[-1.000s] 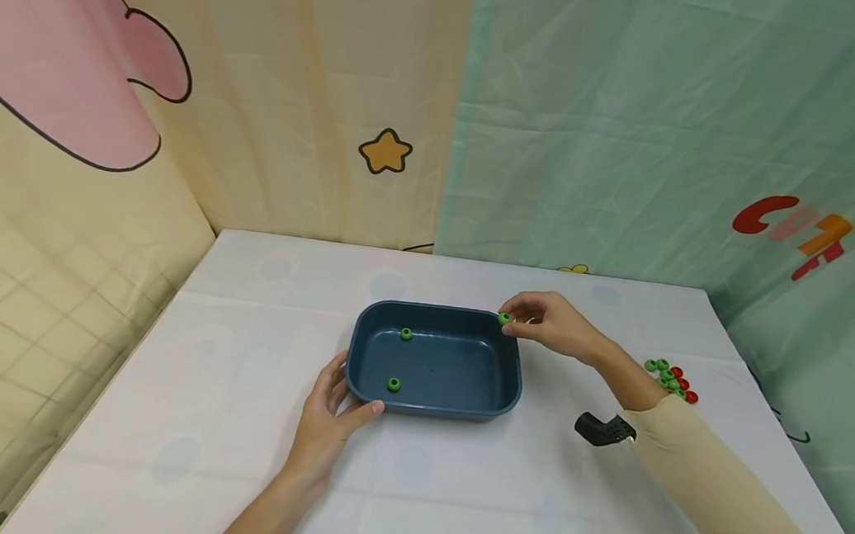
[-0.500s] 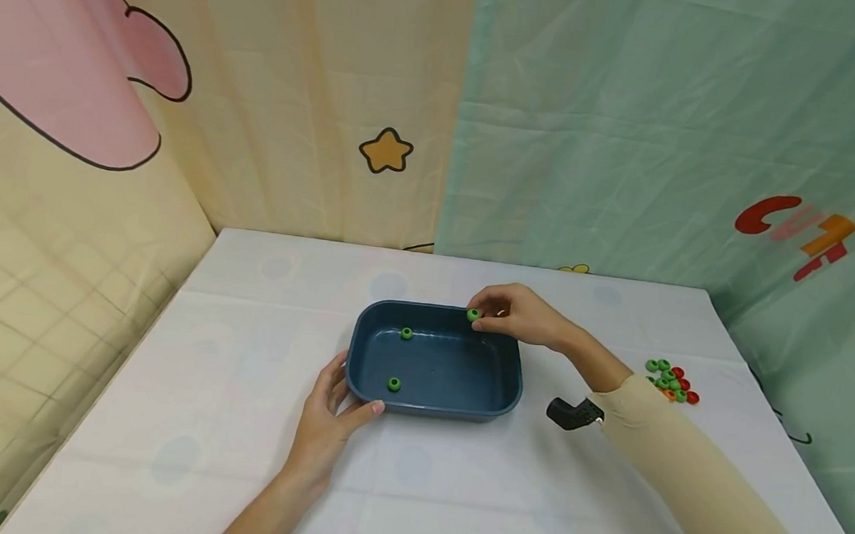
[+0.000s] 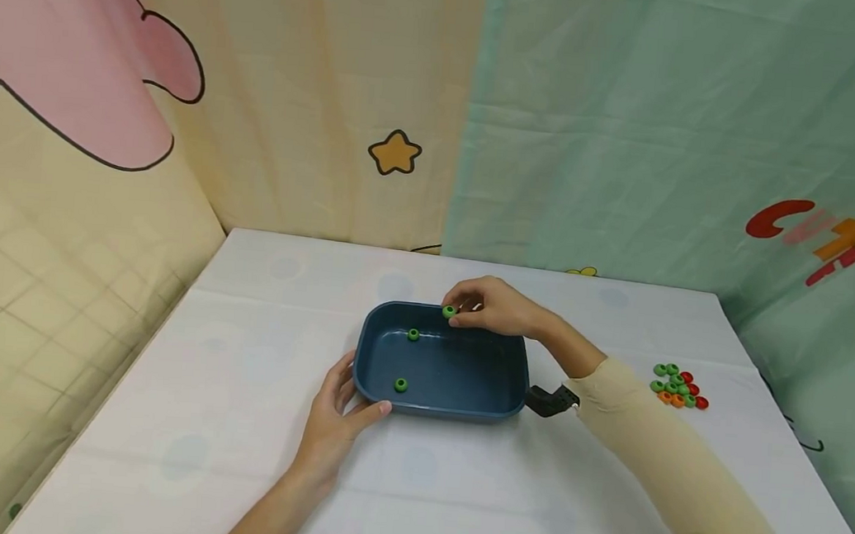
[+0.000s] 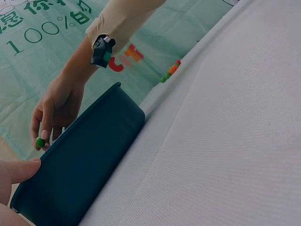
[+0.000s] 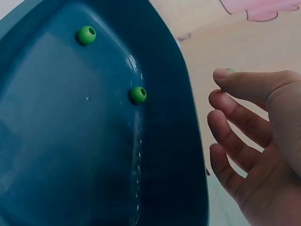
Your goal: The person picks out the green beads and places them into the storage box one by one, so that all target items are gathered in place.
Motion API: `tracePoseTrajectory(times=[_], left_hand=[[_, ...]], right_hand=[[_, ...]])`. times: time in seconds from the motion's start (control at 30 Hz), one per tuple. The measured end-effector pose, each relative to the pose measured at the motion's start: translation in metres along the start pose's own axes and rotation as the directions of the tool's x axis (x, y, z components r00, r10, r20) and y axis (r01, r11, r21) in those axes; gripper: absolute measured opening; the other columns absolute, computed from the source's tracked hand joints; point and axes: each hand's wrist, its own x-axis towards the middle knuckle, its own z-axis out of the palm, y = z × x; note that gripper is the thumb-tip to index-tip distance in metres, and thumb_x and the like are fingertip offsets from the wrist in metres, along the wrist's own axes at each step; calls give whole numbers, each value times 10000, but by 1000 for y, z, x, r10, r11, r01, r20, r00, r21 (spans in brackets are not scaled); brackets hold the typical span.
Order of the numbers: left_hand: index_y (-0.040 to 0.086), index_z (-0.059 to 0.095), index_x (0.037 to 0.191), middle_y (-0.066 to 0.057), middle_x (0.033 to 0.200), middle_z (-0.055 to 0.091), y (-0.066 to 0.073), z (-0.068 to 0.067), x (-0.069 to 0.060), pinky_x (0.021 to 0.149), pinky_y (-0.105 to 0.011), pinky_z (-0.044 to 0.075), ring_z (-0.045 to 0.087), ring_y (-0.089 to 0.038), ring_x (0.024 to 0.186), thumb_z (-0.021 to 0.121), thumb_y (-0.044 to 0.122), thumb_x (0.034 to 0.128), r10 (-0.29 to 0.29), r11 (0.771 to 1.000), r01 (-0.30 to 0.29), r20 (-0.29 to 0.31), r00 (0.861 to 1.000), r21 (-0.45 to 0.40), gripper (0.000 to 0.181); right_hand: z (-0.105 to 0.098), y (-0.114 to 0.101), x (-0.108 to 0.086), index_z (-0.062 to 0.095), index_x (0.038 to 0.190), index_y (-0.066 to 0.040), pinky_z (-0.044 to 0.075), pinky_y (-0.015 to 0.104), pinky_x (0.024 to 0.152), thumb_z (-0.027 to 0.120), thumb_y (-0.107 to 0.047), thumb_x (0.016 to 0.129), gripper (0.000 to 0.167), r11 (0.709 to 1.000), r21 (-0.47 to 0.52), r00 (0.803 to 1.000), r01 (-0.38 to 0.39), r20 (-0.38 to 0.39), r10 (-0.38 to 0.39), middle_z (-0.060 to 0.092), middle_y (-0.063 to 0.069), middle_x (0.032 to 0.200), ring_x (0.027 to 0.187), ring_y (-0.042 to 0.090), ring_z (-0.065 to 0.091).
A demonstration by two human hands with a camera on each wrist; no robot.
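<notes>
Leftward along the tray's (image 3: 464, 377) far rim, I see the right hand (image 3: 499, 306) has moved, thumb and fingers pinching a green bead (image 3: 449, 311); the left hand (image 3: 338, 416) grips the near-left corner, two beads (image 3: 413, 335) inside.

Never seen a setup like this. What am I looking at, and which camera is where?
No robot here: just a person's two bare hands. The wide picture comes from a head-worn camera looking forward and down. The other two come from wrist cameras: the left shows the tray's outer side, the right looks into it.

On the white-covered table sits a blue tray holding two green beads. Green, red and orange loose beads lie to the right.

The left hand grips the tray; the right hand pinches another green bead near its far rim.
</notes>
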Motion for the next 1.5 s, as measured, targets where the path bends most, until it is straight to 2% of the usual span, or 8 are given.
tracePoseTrajectory(times=[0.17, 0.43, 0.6, 0.8, 1.03, 1.3, 1.5], left_hand=[[148, 305, 1618, -118, 1623, 317, 2, -2, -1, 1167, -456, 399, 297, -329, 1500, 835, 21, 858, 11, 1000, -11, -11, 1000, 11, 935], [176, 300, 1622, -78, 1637, 304, 3, -5, 0, 1158, -418, 413, 301, -291, 1500, 825, 2, 862, -12, 1000, 13, -23, 1000, 29, 940], [179, 304, 1620, -77, 1631, 309, 2, -5, 0, 1162, -425, 408, 300, -289, 1498, 832, 17, 861, -2, 1000, 2, -11, 1000, 18, 938], [169, 302, 1620, -94, 1630, 310, 2, -4, 1, 1158, -431, 412, 303, -302, 1496, 827, 11, 864, 1, 1000, -1, -10, 1000, 20, 935], [169, 316, 1615, -93, 1623, 321, 2, -2, 0, 1150, -417, 420, 300, -315, 1498, 838, 17, 853, 1, 1000, -1, -12, 1000, 21, 935], [162, 314, 1617, -100, 1630, 314, 1, 0, -1, 1158, -427, 410, 287, -326, 1506, 842, 28, 853, 1, 1000, -1, -11, 1000, 18, 938], [143, 296, 1623, -111, 1639, 304, 2, 1, -1, 1163, -439, 405, 274, -331, 1511, 838, 30, 860, -1, 1000, 1, 4, 1000, -1, 943]], right_hand=[[6, -5, 18, 711, 1193, 32, 589, 394, 911, 743, -78, 963, 257, 998, -10, 998, 61, 0, -61, 715, 32, 1081, 972, 191, 696], [24, -10, 43, 716, 1183, 34, 590, 321, 894, 756, -87, 957, 259, 994, 2, 993, 114, 44, -114, 719, 21, 1025, 944, 168, 696], [32, -15, 53, 724, 1189, 22, 592, 297, 859, 760, -100, 957, 265, 992, -5, 990, 129, 61, -129, 715, 4, 969, 909, 146, 682], [33, -22, 59, 722, 1207, -5, 582, 282, 899, 764, -114, 957, 276, 993, -23, 992, 119, 50, -117, 718, 57, 1049, 975, 152, 688], [26, -17, 48, 722, 1193, 21, 579, 296, 920, 765, -106, 954, 275, 994, -52, 995, 94, 27, -93, 722, 144, 1105, 995, 181, 696], [13, -9, 22, 730, 1180, 15, 586, 347, 906, 769, -111, 952, 263, 997, -55, 998, 54, -11, -54, 707, -2, 1007, 945, 169, 697], [4, -1, 0, 723, 1180, 19, 596, 378, 883, 769, -103, 951, 264, 1000, -16, 999, 12, -33, -13, 698, 15, 1005, 927, 179, 692]])
